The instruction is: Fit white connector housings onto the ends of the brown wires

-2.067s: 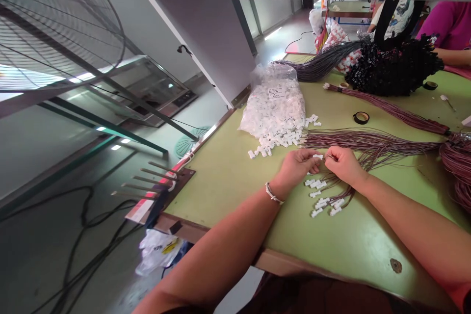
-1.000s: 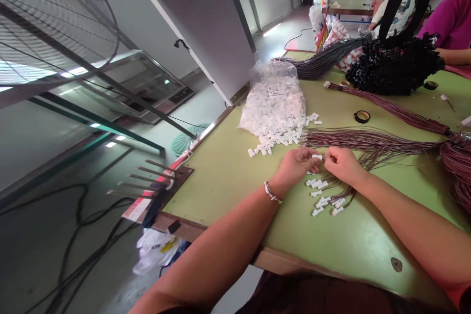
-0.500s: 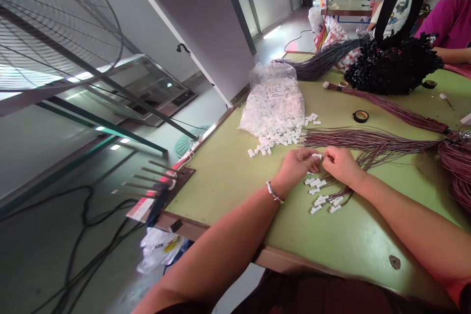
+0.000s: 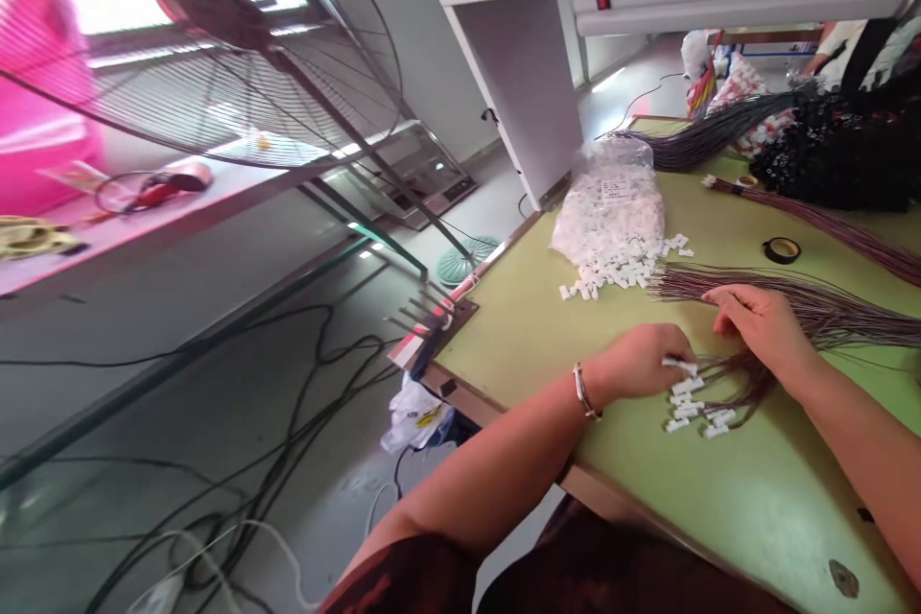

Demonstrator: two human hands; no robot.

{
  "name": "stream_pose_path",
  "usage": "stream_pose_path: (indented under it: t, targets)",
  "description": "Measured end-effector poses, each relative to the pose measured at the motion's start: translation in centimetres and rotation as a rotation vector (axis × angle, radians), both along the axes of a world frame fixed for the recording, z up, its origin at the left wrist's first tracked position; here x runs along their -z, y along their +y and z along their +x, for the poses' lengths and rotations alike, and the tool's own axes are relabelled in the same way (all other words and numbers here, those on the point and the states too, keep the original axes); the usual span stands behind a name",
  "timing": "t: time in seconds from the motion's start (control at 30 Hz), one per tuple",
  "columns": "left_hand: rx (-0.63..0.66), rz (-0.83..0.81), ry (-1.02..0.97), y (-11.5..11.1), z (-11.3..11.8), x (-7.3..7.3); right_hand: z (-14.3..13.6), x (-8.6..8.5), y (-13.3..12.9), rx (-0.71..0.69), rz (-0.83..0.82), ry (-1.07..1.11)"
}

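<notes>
Connectors (image 4: 689, 385), white and wired, are lying bunched on the near part of the green table (image 4: 518, 336). Left hand (image 4: 643, 360) is reaching their far edge, slightly blurred, fingers curled down with one connector at the tips; cannot tell whether pinching or merely touching. Right hand (image 4: 769, 331) is hanging farther right, fingers half bent; cannot tell whether a wire is caught in them. Beyond it brown wires (image 4: 853, 312) are fanning, pale tips pointing left. Risk, my reading: leads snagging on the right wrist could be dragging the bunch askew. Farther, loose connectors (image 4: 611, 274) are spilling from a clear bag (image 4: 611, 201), close by those tips; a careless sweep could be mixing them in. Tape roll (image 4: 781, 259) is lying right.
</notes>
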State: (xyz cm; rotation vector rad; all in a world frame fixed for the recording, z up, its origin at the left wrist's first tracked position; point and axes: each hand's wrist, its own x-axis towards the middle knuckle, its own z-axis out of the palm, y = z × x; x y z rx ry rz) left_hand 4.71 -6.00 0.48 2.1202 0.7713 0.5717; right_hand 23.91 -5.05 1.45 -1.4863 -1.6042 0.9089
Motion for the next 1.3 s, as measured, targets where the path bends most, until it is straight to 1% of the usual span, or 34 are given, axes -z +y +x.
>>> stream_pose_path:
  t: [0.03,0.07,0.1,0.13,0.17,0.23,0.27,0.3,0.33,0.4,0.47,0.53,0.63,0.67,0.7,0.77,0.8,0.83,0.93,0.97,1.0,1.07,1.13,1.2,1.3]
  targets:
    - [0.074,0.043,0.020,-0.5,-0.3,-0.4,-0.3,0.1,-0.1,-0.002,-0.060,0.058]
    - [0.107,0.071,0.033,-0.8,-0.7,-0.8,-0.6,0.3,-0.3,-0.001,-0.105,0.110]
    - [0.080,0.085,0.038,-0.8,-1.4,-1.1,-0.9,0.6,-0.4,-0.002,-0.137,0.151]
    - [0.003,0.089,0.043,-0.6,-2.4,-1.3,-1.0,0.8,-0.5,-0.010,-0.162,0.177]
    - [-0.158,0.091,0.055,-0.1,-3.6,-1.4,-1.1,0.9,-0.4,-0.035,-0.189,0.185]
    - [-0.685,0.120,0.138,1.6,-6.5,-1.3,-0.7,0.9,-0.2,-0.148,-0.269,0.175]
    - [-0.883,0.111,0.230,2.6,-8.0,-1.1,-0.4,0.9,0.1,-0.218,-0.312,0.173]
    - [-1.000,0.084,0.335,3.6,-9.2,-1.0,0.0,0.8,0.3,-0.286,-0.351,0.177]
    - [-1.028,0.057,0.419,4.6,-10.3,-0.9,0.4,0.7,0.6,-0.340,-0.384,0.185]
    - [-0.983,0.026,0.529,5.9,-11.6,-0.6,1.0,0.7,0.8,-0.385,-0.421,0.203]
    - [-0.904,0.006,0.568,6.5,-12.1,-0.4,1.0,0.8,0.8,-0.355,-0.427,0.220]
    - [-0.830,-0.019,0.578,6.5,-12.2,-0.3,0.5,1.2,0.6,-0.261,-0.408,0.264]
    - [-0.758,0.038,0.525,5.9,-12.5,0.2,-0.3,1.5,0.6,-0.134,-0.398,0.299]
    - [-0.763,0.027,0.496,5.7,-12.5,0.4,-0.5,1.5,0.6,-0.120,-0.397,0.308]
    - [-0.805,0.001,0.468,5.3,-12.4,0.6,-0.6,1.5,0.6,-0.114,-0.399,0.307]
    - [-0.904,-0.055,0.368,4.4,-11.8,0.9,-0.7,1.3,0.5,-0.116,-0.395,0.291]
    - [-0.920,-0.117,0.300,3.9,-11.2,1.0,-0.6,1.3,0.4,-0.120,-0.390,0.276]
    - [-0.921,-0.214,0.201,3.4,-10.5,1.0,-0.5,1.3,0.3,-0.123,-0.377,0.258]
    - [-0.836,-0.510,-0.147,3.0,-8.4,1.2,-0.1,1.5,0.4,-0.136,-0.359,0.196]
    - [-0.815,-0.585,-0.253,3.1,-7.9,1.2,-0.1,1.5,0.4,-0.138,-0.361,0.178]
    - [-0.808,-0.622,-0.305,3.2,-7.5,1.3,-0.1,1.6,0.5,-0.141,-0.358,0.168]
    - [-0.827,-0.591,-0.304,3.3,-7.1,1.2,-0.3,1.7,0.5,-0.135,-0.355,0.161]
    - [-0.829,-0.478,-0.196,3.4,-6.7,1.0,-0.5,1.9,0.4,-0.112,-0.350,0.168]
    - [-0.779,-0.328,-0.059,3.7,-6.1,0.8,-0.8,2.1,0.4,-0.086,-0.338,0.172]
    - [-0.659,-0.048,0.172,4.5,-4.3,0.5,-0.8,2.7,0.5,-0.081,-0.279,0.141]
